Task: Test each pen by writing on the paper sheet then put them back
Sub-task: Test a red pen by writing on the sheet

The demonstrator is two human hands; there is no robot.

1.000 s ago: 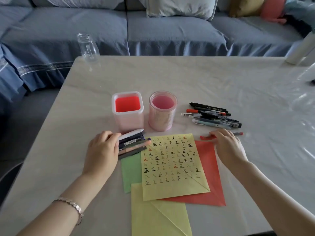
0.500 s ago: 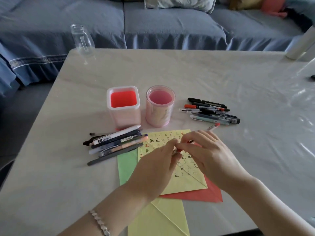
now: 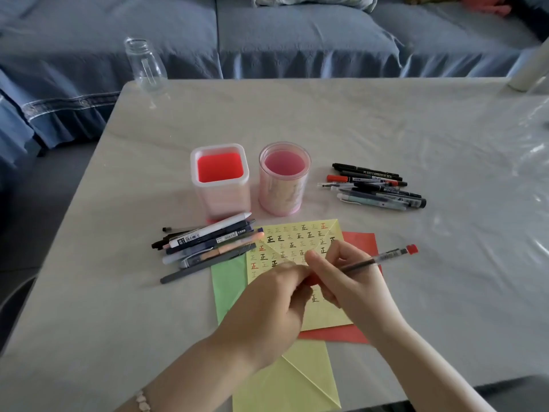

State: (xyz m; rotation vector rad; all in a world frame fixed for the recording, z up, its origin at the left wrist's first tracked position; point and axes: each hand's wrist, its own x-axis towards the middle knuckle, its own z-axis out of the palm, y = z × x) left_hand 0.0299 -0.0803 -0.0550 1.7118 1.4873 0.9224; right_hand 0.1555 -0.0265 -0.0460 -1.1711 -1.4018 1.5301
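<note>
A clear pen with a red end plug [image 3: 386,257] is gripped in my right hand [image 3: 350,281] above the yellow paper sheet [image 3: 297,239], which is covered in written test marks. My left hand [image 3: 267,310] meets it and pinches the pen's front end, where a bit of red shows between the fingers. The pen's tip is hidden by both hands. One pile of pens [image 3: 208,242] lies left of the sheet, and a second pen pile [image 3: 377,188] lies at the right.
A square red-bottomed holder [image 3: 219,179] and a round pink holder [image 3: 283,179] stand behind the sheet. Green paper [image 3: 228,283], red paper [image 3: 359,239] and another yellow sheet [image 3: 291,382] lie under and around it. A glass bottle [image 3: 144,63] stands at the table's far-left corner, with a blue sofa beyond.
My right hand picked up the red pen from the table and brought it over the sheet. My left hand left the left pen pile and came to the pen's front end.
</note>
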